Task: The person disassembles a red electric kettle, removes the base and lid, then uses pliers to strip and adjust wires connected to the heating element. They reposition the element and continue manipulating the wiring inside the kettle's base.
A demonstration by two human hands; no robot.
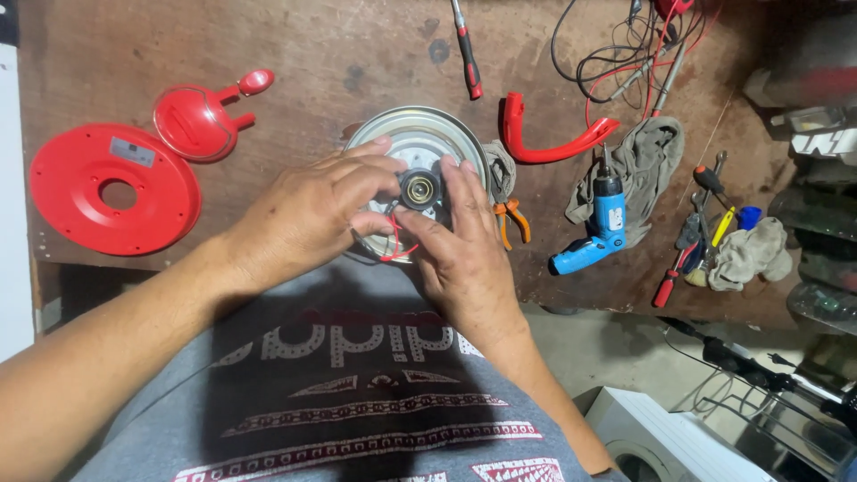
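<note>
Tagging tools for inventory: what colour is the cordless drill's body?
Blue cordless drill with a black chuck end, lying on the brown workbench; head view.

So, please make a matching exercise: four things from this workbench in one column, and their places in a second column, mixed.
Things:
1. red disc
2. blue drill
3. orange-handled pliers
4. round metal housing

Places:
a. under both hands
b. far left of the bench
c. lying against a grey rag
d. just right of the right hand

Pairs: 1-b, 2-c, 3-d, 4-a
</note>
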